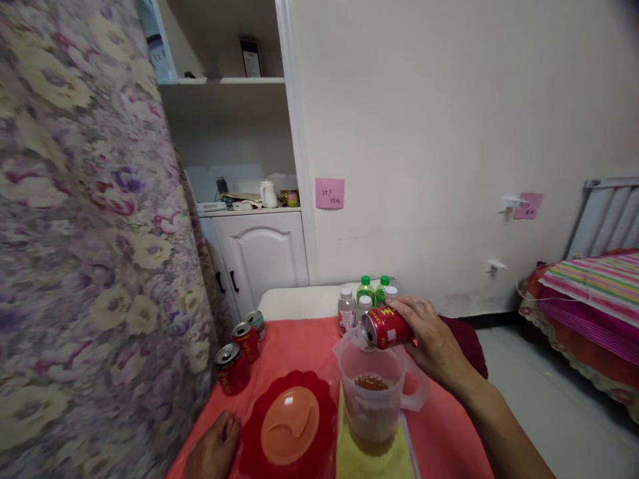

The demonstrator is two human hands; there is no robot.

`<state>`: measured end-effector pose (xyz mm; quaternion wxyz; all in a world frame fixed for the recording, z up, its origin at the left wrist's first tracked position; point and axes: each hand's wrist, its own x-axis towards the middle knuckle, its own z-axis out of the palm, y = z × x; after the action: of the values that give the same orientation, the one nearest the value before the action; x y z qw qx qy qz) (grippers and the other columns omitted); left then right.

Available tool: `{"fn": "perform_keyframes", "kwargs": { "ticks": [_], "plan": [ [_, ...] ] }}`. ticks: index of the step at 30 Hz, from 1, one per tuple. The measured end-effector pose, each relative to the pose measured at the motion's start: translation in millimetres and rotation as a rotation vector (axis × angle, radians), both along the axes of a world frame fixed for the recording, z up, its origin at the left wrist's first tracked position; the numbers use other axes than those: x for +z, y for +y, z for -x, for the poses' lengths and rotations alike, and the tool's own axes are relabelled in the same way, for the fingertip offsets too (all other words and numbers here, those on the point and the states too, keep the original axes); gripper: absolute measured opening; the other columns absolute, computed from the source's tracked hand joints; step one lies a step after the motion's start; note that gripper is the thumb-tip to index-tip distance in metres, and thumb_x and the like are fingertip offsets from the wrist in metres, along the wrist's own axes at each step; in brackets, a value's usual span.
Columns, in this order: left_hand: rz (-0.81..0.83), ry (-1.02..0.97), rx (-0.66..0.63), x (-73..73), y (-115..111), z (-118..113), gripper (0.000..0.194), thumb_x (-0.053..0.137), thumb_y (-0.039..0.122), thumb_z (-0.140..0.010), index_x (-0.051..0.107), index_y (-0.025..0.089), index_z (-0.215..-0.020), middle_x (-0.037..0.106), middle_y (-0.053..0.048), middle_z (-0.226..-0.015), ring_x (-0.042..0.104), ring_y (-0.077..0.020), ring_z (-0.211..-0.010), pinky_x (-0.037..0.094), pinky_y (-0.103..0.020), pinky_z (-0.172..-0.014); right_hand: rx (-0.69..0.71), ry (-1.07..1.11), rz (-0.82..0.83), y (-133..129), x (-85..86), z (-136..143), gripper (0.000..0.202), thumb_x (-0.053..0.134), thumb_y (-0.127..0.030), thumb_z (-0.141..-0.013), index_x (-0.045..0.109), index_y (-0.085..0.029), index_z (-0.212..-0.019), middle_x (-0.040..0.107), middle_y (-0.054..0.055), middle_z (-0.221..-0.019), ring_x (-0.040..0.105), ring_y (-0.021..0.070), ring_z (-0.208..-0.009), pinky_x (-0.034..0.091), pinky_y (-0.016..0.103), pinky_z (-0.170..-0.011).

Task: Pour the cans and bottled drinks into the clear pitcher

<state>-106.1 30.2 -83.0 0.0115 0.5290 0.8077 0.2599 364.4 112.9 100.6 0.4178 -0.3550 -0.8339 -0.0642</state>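
My right hand (pixel 428 336) is wrapped round a red drink can (pixel 388 327), tipped on its side with its opened top over the rim of a translucent plastic measuring jug (pixel 372 392). Brownish liquid lies in the jug, whose handle points right. The jug stands on a yellow cloth (pixel 349 459). At the lower left, my left hand (pixel 215 447) rests on the table with curled fingers, nothing visible in it. Beside it is a red scalloped plate (pixel 249 426) with an orange centre.
Two red cans (pixel 233 370) and a greenish can (pixel 257 324) stand at the table's left edge. Several bottles, among them a green-capped bottle (pixel 365 289), stand behind the jug. A floral curtain (pixel 100 233) hangs left; a bed (pixel 589 293) is at right.
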Motion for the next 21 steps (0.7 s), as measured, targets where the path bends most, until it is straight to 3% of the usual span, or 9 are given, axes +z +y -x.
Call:
{"fn": "perform_keyframes", "kwargs": {
  "ticks": [10, 21],
  "plan": [
    [0.028, 0.02, 0.023, 1.6, -1.6, -3.0, 0.032, 0.032, 0.045, -0.092, 0.035, 0.027, -0.067, 0.054, 0.002, -0.061, 0.054, -0.0178, -0.059, 0.029, -0.029, -0.059, 0.006, -0.023, -0.011, -3.3, 5.5, 1.6, 0.07, 0.048, 0.001, -0.084, 0.04, -0.031, -0.146, 0.056, 0.01, -0.139, 0.049, 0.0293, -0.129, 0.05, 0.057, -0.105],
    [0.063, 0.009, 0.039, 4.1, -0.6, -5.1, 0.03, 0.03, 0.044, -0.093, 0.038, 0.027, -0.07, 0.057, 0.0, -0.064, 0.056, -0.0195, -0.063, 0.03, -0.029, -0.061, 0.014, -0.044, -0.009, -6.1, 8.8, 2.8, 0.069, 0.047, 0.002, -0.084, 0.041, -0.031, -0.145, 0.056, 0.009, -0.138, 0.048, 0.0294, -0.129, 0.049, 0.056, -0.105]
  ]
}}
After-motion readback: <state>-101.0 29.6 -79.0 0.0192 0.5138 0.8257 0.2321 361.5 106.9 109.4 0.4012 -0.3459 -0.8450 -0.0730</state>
